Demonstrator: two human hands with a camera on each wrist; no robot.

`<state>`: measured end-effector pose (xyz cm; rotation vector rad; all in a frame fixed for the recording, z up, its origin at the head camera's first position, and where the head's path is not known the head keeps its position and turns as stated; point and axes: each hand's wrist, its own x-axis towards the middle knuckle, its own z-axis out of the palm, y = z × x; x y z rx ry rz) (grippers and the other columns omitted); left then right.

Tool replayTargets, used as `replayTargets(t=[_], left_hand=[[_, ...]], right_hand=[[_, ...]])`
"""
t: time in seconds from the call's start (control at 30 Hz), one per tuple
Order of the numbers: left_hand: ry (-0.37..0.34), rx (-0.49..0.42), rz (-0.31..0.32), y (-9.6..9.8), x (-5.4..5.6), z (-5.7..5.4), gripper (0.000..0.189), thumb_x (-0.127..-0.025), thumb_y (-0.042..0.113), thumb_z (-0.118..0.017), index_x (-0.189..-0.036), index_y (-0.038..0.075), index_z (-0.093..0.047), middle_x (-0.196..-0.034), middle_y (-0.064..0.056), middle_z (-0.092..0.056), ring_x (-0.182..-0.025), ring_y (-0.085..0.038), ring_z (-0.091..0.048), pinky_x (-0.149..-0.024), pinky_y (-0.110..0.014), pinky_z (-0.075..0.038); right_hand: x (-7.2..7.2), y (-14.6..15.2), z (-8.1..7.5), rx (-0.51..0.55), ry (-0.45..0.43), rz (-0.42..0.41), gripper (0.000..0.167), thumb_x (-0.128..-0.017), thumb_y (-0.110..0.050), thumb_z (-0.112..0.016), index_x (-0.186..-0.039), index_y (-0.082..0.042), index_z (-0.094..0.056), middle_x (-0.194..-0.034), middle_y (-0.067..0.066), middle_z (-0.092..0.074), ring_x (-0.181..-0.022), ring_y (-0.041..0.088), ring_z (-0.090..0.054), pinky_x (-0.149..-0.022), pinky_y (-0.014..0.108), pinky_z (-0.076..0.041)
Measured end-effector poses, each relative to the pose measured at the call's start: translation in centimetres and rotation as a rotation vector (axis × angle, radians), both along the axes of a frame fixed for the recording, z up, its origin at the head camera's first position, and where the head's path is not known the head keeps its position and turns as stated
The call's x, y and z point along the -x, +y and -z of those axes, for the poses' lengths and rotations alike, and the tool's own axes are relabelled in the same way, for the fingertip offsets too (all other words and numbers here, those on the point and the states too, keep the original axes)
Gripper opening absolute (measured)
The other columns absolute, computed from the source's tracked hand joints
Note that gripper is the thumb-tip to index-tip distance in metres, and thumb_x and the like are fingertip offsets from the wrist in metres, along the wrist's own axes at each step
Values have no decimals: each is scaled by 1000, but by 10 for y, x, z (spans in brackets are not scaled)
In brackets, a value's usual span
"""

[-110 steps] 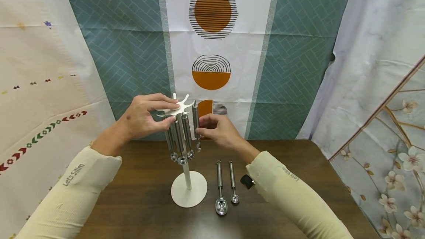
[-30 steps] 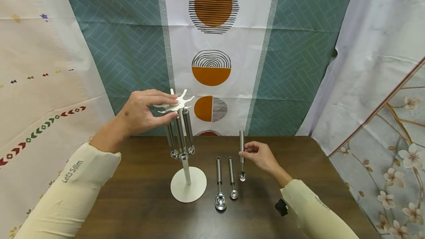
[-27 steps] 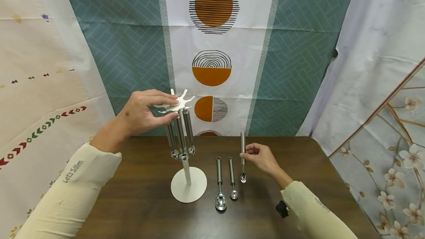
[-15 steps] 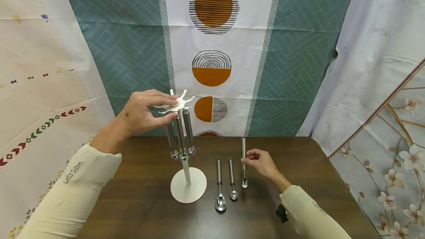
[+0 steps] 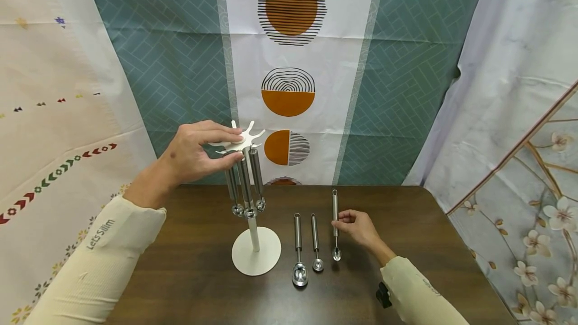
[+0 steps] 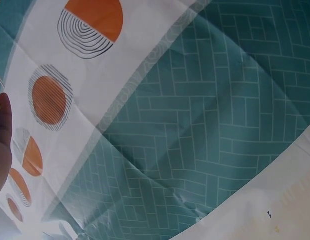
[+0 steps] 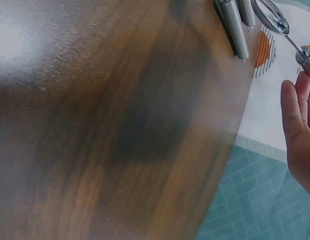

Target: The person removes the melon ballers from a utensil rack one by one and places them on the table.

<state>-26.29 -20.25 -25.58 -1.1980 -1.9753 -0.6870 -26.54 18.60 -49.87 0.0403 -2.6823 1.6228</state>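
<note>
Both hands are busy: left hand (image 5: 194, 154) grips the top of the white stand (image 5: 255, 255), right hand (image 5: 356, 227) pinches a small measuring spoon (image 5: 335, 224), its bowl touching the dark wooden surface (image 5: 189, 275). Only the head view shows the stand; the right wrist view shows blurred wood and handle ends. Patterned curtains (image 5: 171, 64) hang behind. Three spoons hang (image 5: 246, 184), two lie flat (image 5: 307, 245)
</note>
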Motion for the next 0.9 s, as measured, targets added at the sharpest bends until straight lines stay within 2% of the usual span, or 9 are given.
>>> replayTargets(t=[0.43, 0.73, 0.9], left_hand=[[-8, -2, -4, 0, 0, 0, 61, -90, 59, -62, -102, 2, -79, -104, -10, -75, -86, -26, -70, -87, -9, -44], [-16, 5, -5, -1, -1, -1, 60, -90, 59, -63, -102, 3, -79, -106, -10, -75, -85, -25, -70, -86, -9, -45], [-11, 9, 0, 0, -1, -1, 60, -90, 59, -63, -102, 3, -79, -105, -10, -75, -85, -25, -71, -85, -10, -45]], right_hand=[[4, -1, 26, 29, -50, 13, 20, -83, -7, -80, -94, 5, -68, -77, 5, -66, -68, 16, -63, -60, 27, -52], [3, -3, 37, 48, -68, 7, 21, -82, -5, -81, -92, 7, -68, -76, 5, -67, -66, 17, -65, -65, 38, -57], [5, -3, 45, 63, -87, 16, 19, -81, -4, -80, -90, 7, -68, -75, 6, -69, -64, 18, -66, -65, 38, -58]])
